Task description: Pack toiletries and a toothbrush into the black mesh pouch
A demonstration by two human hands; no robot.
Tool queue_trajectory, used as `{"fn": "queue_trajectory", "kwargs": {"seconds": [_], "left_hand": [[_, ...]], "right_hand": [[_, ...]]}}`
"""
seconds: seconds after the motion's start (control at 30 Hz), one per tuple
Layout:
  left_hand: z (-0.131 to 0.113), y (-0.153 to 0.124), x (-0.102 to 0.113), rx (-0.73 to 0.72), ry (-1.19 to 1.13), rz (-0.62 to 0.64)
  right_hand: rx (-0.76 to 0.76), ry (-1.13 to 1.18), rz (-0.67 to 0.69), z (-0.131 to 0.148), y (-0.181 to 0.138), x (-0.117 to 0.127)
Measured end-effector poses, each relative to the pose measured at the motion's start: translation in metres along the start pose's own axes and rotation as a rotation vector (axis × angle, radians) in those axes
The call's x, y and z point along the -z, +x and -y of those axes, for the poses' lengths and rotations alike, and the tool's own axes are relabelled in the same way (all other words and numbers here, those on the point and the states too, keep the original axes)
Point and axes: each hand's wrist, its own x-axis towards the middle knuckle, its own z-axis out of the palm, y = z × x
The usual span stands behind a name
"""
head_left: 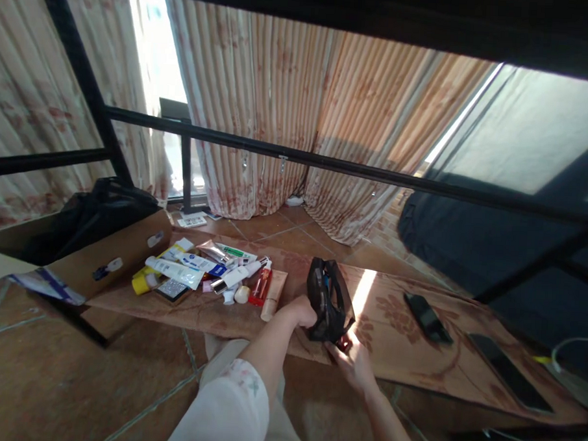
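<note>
A small black pouch point(327, 300) stands upright on the patterned mat point(405, 342). My left hand point(303, 311) is closed on the pouch's left side. Below the pouch, my right hand point(355, 362) pinches a small red item point(344, 343) at its lower edge; what the item is I cannot make out. A pile of several tubes and small bottles point(208, 272) lies on the mat to the left of the pouch, a peach tube point(273, 295) nearest to my left hand.
An open cardboard box point(102, 261) with a black bag point(97, 213) in it sits at the left. A black phone point(427, 317) and a dark flat device point(509, 371) lie on the mat at right. Black metal bars point(326, 162) cross in front of curtains.
</note>
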Motion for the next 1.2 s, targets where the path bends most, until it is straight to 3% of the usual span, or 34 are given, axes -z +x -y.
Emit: {"fn": "queue_trajectory", "kwargs": {"seconds": [0.1, 0.2, 0.3, 0.53, 0.8, 0.93, 1.07, 1.2], "left_hand": [[0.002, 0.0, -0.012, -0.091, 0.017, 0.158], [0.002, 0.001, -0.021, -0.153, 0.011, 0.078], [0.002, 0.004, -0.028, -0.113, 0.0, -0.033], [-0.002, 0.023, -0.041, -0.245, -0.001, -0.08], [-0.017, 0.056, -0.058, -0.305, -0.266, -0.042], [-0.026, 0.073, -0.067, -0.378, -0.383, -0.054], [-0.046, 0.09, -0.082, -0.396, -0.399, -0.087], [-0.072, 0.107, -0.101, -0.383, -0.395, -0.037]], "right_hand": [[-0.032, -0.082, -0.029, -0.002, 0.001, -0.001], [-0.063, -0.169, -0.069, -0.004, 0.001, -0.005], [-0.055, -0.2, -0.122, -0.007, 0.002, -0.008], [0.031, 0.006, -0.098, -0.027, 0.022, -0.001], [0.093, -0.219, -0.092, -0.044, 0.047, 0.03], [0.038, -0.319, -0.072, -0.046, 0.057, 0.049], [-0.029, -0.409, -0.1, -0.054, 0.067, 0.069], [-0.066, -0.474, -0.161, -0.067, 0.072, 0.089]]}}
